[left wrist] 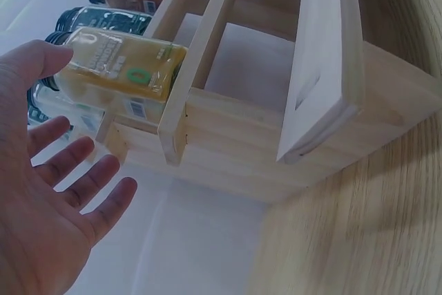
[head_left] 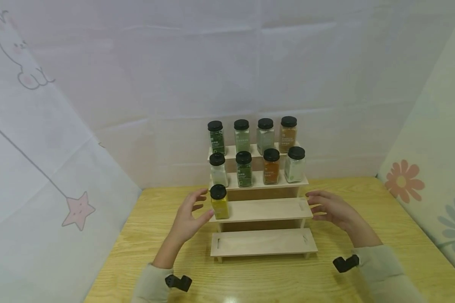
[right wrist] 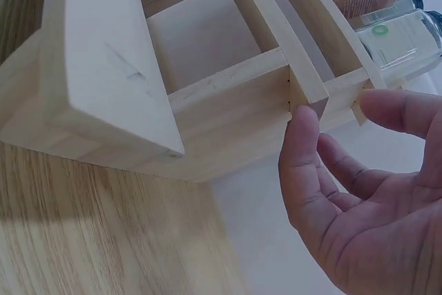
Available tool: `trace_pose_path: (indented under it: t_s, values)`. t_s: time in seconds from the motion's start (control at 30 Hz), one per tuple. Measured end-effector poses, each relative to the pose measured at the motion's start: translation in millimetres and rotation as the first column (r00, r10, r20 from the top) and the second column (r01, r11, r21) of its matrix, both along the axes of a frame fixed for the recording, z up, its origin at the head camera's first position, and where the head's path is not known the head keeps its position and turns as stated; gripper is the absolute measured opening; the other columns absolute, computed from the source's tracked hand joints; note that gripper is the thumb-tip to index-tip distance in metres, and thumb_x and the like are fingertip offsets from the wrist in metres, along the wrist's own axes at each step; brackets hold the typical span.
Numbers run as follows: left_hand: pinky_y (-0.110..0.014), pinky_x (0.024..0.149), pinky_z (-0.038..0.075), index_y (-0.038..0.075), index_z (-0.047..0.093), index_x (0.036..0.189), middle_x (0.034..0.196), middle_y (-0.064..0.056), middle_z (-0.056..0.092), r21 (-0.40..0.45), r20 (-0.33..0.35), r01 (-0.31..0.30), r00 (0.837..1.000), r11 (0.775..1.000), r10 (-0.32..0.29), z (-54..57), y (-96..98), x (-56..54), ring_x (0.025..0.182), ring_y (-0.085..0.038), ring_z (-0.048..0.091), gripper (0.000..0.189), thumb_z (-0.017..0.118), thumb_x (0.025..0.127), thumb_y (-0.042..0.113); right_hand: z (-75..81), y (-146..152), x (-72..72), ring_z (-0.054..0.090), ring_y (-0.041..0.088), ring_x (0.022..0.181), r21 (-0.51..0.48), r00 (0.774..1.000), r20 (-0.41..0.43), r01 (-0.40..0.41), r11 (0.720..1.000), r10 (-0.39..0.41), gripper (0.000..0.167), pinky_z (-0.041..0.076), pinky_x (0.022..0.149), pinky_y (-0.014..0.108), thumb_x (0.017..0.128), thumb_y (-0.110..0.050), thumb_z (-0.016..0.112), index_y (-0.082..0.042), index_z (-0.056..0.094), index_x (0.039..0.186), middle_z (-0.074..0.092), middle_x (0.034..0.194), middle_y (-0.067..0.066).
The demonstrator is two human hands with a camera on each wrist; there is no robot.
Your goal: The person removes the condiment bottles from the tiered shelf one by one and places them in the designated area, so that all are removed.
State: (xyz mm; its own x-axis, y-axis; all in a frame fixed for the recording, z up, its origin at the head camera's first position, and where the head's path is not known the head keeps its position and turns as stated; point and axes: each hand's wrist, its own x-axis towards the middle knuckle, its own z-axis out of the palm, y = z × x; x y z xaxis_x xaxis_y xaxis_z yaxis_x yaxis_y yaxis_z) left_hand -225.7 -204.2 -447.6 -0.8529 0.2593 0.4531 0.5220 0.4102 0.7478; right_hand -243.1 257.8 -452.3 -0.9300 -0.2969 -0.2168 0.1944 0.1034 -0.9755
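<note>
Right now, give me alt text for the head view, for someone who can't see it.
A person's left hand is beside a black-lidded yellow jar on the third tier down of a four-tier wooden rack, with the right hand near the rack's other end. Eight more jars stand, four apiece, on the two tiers above.

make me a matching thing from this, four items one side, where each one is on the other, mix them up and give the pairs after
1. yellow jar
2. left hand
3. brown jar
4. right hand

A. at the right end of the rack
B. top row, far right
C. alone in its row
D. at the left end of the rack

Pairs: 1-C, 2-D, 3-B, 4-A
</note>
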Motion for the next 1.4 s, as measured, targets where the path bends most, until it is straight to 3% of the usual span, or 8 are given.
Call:
trace_pose_path:
  t_s: [0.17, 0.37, 0.5, 0.6, 0.87, 1.13, 1.4]
  values:
    - [-0.063, 0.098, 0.047, 0.001, 0.045, 0.148, 0.145, -0.024, 0.048, 0.031, 0.000, 0.017, 1.000, 0.999, -0.017, 2.7, 7.1, 2.2, 0.125, -0.050, 0.051, 0.065, 0.075, 0.090, 0.003, -0.4, -3, -1.9, 0.060, 0.020, 0.094, 0.027, 1.000, 0.015, 0.004, 1.000, -0.005, 0.063, 0.058, 0.083, 0.037, 0.105, -0.030, 0.057, 0.007, 0.034, 0.151, 0.055, 0.116, 0.004]
    - [-0.065, 0.096, 0.047, -0.003, 0.046, 0.145, 0.141, -0.026, 0.050, 0.079, 0.026, 0.046, 0.999, 0.996, -0.048, 25.0, 19.0, 17.6, 0.121, -0.050, 0.053, 0.064, 0.075, 0.088, -0.001, -3.1, -7, -4.7, 0.062, 0.019, 0.091, 0.039, 0.999, 0.036, 0.011, 0.999, -0.012, 0.060, 0.058, 0.082, 0.038, 0.103, -0.026, 0.060, 0.004, 0.036, 0.149, 0.061, 0.108, 0.003]
    - [-0.062, 0.096, 0.049, -0.003, 0.046, 0.145, 0.139, -0.024, 0.051, 0.093, 0.041, 0.037, 0.998, 0.995, -0.041, 29.8, 23.5, 20.2, 0.119, -0.045, 0.055, 0.064, 0.076, 0.088, 0.000, -4.7, -10, -5.2, 0.059, 0.019, 0.087, 0.049, 0.999, 0.042, 0.024, 0.999, -0.026, 0.057, 0.058, 0.078, 0.036, 0.101, -0.022, 0.062, 0.002, 0.037, 0.147, 0.057, 0.106, 0.004]
    - [-0.058, 0.097, 0.050, -0.003, 0.045, 0.146, 0.140, -0.024, 0.052, 0.104, 0.054, 0.032, 0.998, 0.994, -0.037, 28.1, 25.1, 17.3, 0.121, -0.041, 0.055, 0.066, 0.076, 0.088, 0.001, -6.0, -11, -5.3, 0.057, 0.017, 0.084, 0.044, 0.999, 0.041, 0.027, 0.999, -0.029, 0.057, 0.058, 0.076, 0.034, 0.101, -0.020, 0.062, 0.002, 0.036, 0.147, 0.055, 0.103, 0.004]
    - [-0.050, 0.101, 0.049, 0.004, 0.041, 0.152, 0.144, -0.017, 0.051, 0.139, 0.071, 0.029, 0.997, 0.990, -0.039, 0.7, 23.3, -9.6, 0.127, -0.033, 0.053, 0.075, 0.078, 0.087, 0.002, -11.0, -10, -6.7, 0.062, 0.013, 0.081, -0.014, 0.999, 0.042, 0.023, 1.000, -0.022, 0.054, 0.057, 0.072, 0.032, 0.101, -0.016, 0.060, 0.003, 0.034, 0.146, 0.062, 0.098, 0.001]
    - [-0.041, 0.100, 0.049, 0.015, 0.048, 0.149, 0.134, -0.010, 0.058, 0.180, 0.068, 0.056, 0.995, 0.982, -0.069, 1.1, 26.6, -15.9, 0.120, -0.019, 0.055, 0.071, 0.079, 0.086, 0.002, -17.8, -6, -7.7, 0.064, 0.012, 0.083, -0.095, 0.999, 0.053, 0.013, 0.995, -0.008, 0.040, 0.057, 0.071, 0.030, 0.102, -0.015, 0.060, -0.006, 0.043, 0.137, 0.065, 0.098, -0.002]
    - [-0.037, 0.096, 0.049, 0.014, 0.049, 0.147, 0.135, -0.013, 0.057, 0.187, 0.062, 0.103, 0.991, 0.977, -0.117, 5.4, 30.9, -18.5, 0.118, -0.022, 0.058, 0.068, 0.078, 0.087, 0.004, -18.9, -7, -7.5, 0.063, 0.011, 0.081, -0.141, 0.999, 0.053, 0.004, 0.990, 0.004, 0.037, 0.056, 0.068, 0.028, 0.102, -0.012, 0.058, -0.006, 0.043, 0.136, 0.065, 0.096, -0.003]
